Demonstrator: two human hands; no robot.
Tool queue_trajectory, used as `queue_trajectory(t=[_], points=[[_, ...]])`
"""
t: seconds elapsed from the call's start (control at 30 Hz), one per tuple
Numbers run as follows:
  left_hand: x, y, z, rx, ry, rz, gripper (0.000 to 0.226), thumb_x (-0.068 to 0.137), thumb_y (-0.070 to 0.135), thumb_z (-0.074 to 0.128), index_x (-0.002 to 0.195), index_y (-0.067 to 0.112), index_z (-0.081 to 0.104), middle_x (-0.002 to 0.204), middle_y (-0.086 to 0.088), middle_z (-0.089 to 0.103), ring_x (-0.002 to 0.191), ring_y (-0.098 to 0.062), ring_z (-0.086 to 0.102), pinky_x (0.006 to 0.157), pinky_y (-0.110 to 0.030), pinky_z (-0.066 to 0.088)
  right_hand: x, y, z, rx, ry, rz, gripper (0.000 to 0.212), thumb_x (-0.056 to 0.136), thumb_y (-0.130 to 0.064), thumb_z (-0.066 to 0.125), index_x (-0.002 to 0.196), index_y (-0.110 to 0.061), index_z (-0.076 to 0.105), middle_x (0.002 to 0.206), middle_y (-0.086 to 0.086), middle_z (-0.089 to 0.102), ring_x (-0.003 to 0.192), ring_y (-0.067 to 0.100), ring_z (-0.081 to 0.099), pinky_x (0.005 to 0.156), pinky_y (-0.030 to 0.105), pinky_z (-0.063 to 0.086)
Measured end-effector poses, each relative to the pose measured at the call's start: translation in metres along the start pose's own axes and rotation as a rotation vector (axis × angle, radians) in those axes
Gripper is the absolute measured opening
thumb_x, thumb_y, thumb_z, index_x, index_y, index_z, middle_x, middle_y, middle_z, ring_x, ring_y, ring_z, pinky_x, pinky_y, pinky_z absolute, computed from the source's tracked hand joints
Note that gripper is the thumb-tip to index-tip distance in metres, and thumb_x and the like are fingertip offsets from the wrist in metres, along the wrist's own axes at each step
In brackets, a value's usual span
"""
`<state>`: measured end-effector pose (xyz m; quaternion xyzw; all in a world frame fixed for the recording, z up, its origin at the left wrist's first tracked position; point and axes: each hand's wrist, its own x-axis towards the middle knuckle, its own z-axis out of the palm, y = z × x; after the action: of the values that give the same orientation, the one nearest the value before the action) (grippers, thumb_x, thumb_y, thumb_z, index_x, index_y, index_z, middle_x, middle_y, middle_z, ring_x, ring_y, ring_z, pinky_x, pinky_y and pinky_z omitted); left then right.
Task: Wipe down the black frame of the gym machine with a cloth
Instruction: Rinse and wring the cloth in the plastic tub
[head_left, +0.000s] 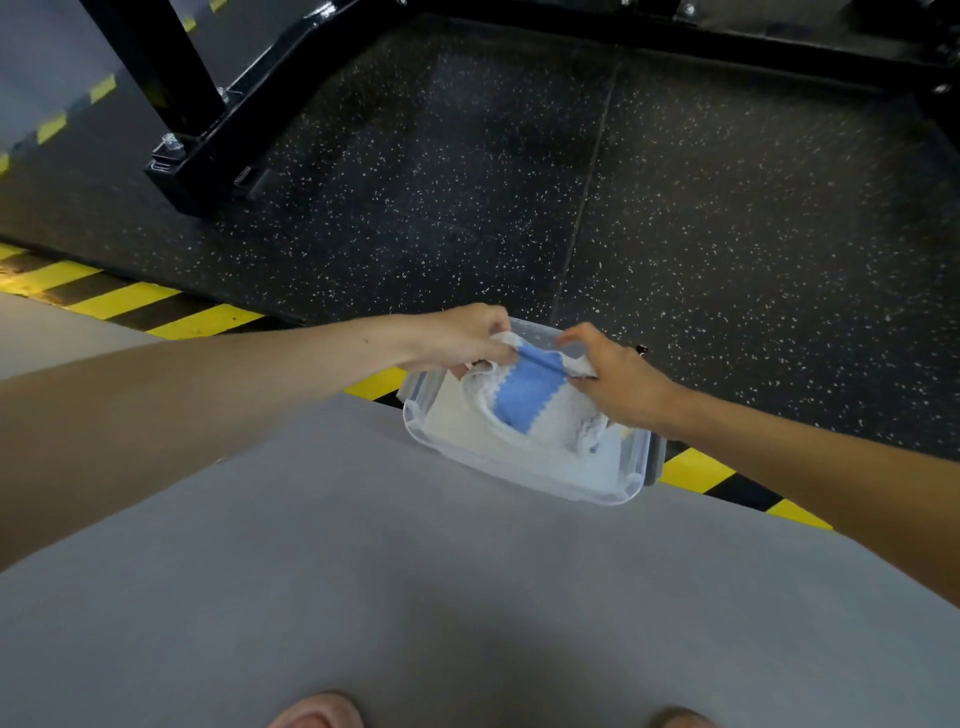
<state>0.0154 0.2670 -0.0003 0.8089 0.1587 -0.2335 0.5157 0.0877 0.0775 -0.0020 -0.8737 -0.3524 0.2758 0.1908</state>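
A white cloth with a blue patch (530, 389) lies partly in a clear plastic container (524, 467) on the floor. My left hand (467, 338) pinches the cloth's far left edge. My right hand (613, 379) grips its far right edge, and the cloth is stretched between them just above the box. The black frame of the gym machine (228, 119) stands at the upper left, with another black beam (675, 36) running along the top.
Yellow and black hazard tape (171, 312) marks the border between the grey floor (415, 571) and the speckled black rubber mat (519, 182). The container sits across that border. Two feet (317, 714) show at the bottom edge.
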Motion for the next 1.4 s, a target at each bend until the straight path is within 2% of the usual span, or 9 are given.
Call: queue_trajectory(t=[0.17, 0.4, 0.5, 0.6, 0.8, 0.93, 1.07, 1.23, 1.4], points=[[-0.005, 0.017, -0.021, 0.288, 0.025, 0.156, 0.011, 0.098, 0.015, 0.049, 0.092, 0.017, 0.058, 0.083, 0.003, 0.056, 0.076, -0.009, 0.051, 0.058, -0.014, 0.038, 0.0, -0.013, -0.022, -0.239, 0.043, -0.073, 0.014, 0.098, -0.03, 0.052, 0.094, -0.016, 0.056, 0.1, 0.015, 0.061, 0.099, 0.037, 0.059, 0.069, 0.035, 0.039], [0.0, -0.018, 0.019, 1.179, -0.268, 0.104, 0.053, 0.095, 0.055, 0.041, 0.132, 0.017, 0.042, 0.118, -0.006, 0.037, 0.108, -0.026, 0.047, 0.076, -0.034, 0.04, -0.008, -0.009, 0.016, -0.772, -0.096, -0.118, 0.061, 0.092, -0.066, 0.038, 0.125, -0.016, 0.05, 0.116, 0.01, 0.059, 0.103, 0.03, 0.06, 0.073, 0.032, 0.042], [0.008, -0.028, 0.039, 1.248, -0.157, 0.166, 0.045, 0.094, 0.033, 0.056, 0.134, 0.018, 0.04, 0.123, -0.01, 0.036, 0.11, -0.028, 0.046, 0.069, -0.034, 0.034, -0.009, 0.003, 0.042, -0.787, -0.278, -0.101, 0.064, 0.096, -0.051, 0.045, 0.15, -0.029, 0.018, 0.125, 0.01, 0.046, 0.103, 0.029, 0.057, 0.073, 0.034, 0.038], [0.015, -0.027, 0.054, 1.239, -0.12, 0.108, 0.032, 0.096, 0.012, 0.047, 0.127, 0.018, 0.048, 0.127, -0.009, 0.038, 0.112, -0.028, 0.044, 0.066, -0.034, 0.03, -0.002, 0.009, 0.055, -0.799, -0.269, -0.061, 0.05, 0.097, -0.019, 0.044, 0.144, -0.026, 0.028, 0.119, 0.01, 0.049, 0.099, 0.03, 0.06, 0.068, 0.033, 0.037], [0.035, -0.03, 0.061, 0.54, 0.102, -0.13, 0.028, 0.091, 0.012, 0.043, 0.113, 0.007, 0.061, 0.124, -0.016, 0.057, 0.111, -0.033, 0.054, 0.084, -0.033, 0.044, 0.012, 0.006, 0.051, 0.222, -0.177, 0.42, 0.016, 0.086, -0.003, 0.041, 0.086, -0.005, 0.057, 0.086, 0.014, 0.06, 0.09, 0.032, 0.058, 0.069, 0.029, 0.047], [0.027, -0.019, 0.066, -0.053, 0.219, -0.138, 0.013, 0.093, 0.015, 0.046, 0.101, 0.011, 0.055, 0.098, -0.013, 0.063, 0.08, -0.022, 0.055, 0.057, -0.024, 0.039, 0.017, 0.009, 0.044, 1.08, -0.253, 0.716, 0.047, 0.084, -0.051, 0.048, 0.097, -0.011, 0.067, 0.1, 0.01, 0.072, 0.099, 0.022, 0.062, 0.103, 0.04, 0.037], [0.008, -0.003, 0.081, -0.068, 0.175, -0.009, 0.011, 0.086, 0.026, 0.055, 0.085, 0.019, 0.047, 0.074, 0.003, 0.054, 0.063, -0.013, 0.048, 0.053, -0.026, 0.036, 0.019, 0.017, 0.052, 1.357, -0.256, 0.762, 0.072, 0.088, -0.075, 0.027, 0.098, -0.016, 0.067, 0.086, 0.01, 0.064, 0.084, 0.024, 0.058, 0.083, 0.041, 0.046], [0.001, 0.016, 0.106, 0.067, 0.429, 0.173, 0.025, 0.095, 0.024, 0.045, 0.072, 0.016, 0.039, 0.064, 0.002, 0.053, 0.066, -0.019, 0.057, 0.059, -0.032, 0.045, 0.015, 0.003, 0.057, 1.434, -0.177, 0.66, 0.019, 0.083, -0.021, 0.036, 0.069, -0.01, 0.045, 0.06, 0.013, 0.035, 0.041, 0.022, 0.043, 0.043, 0.022, 0.036], [0.022, 0.008, 0.107, 0.358, 0.661, 0.195, 0.034, 0.103, 0.035, 0.03, 0.08, 0.012, 0.039, 0.071, -0.002, 0.05, 0.069, -0.026, 0.051, 0.061, -0.036, 0.034, 0.016, -0.005, 0.055, 1.282, -0.042, 0.744, 0.045, 0.096, -0.035, 0.038, 0.053, -0.021, 0.041, 0.039, -0.004, 0.032, 0.035, 0.011, 0.03, 0.041, 0.016, 0.022]])
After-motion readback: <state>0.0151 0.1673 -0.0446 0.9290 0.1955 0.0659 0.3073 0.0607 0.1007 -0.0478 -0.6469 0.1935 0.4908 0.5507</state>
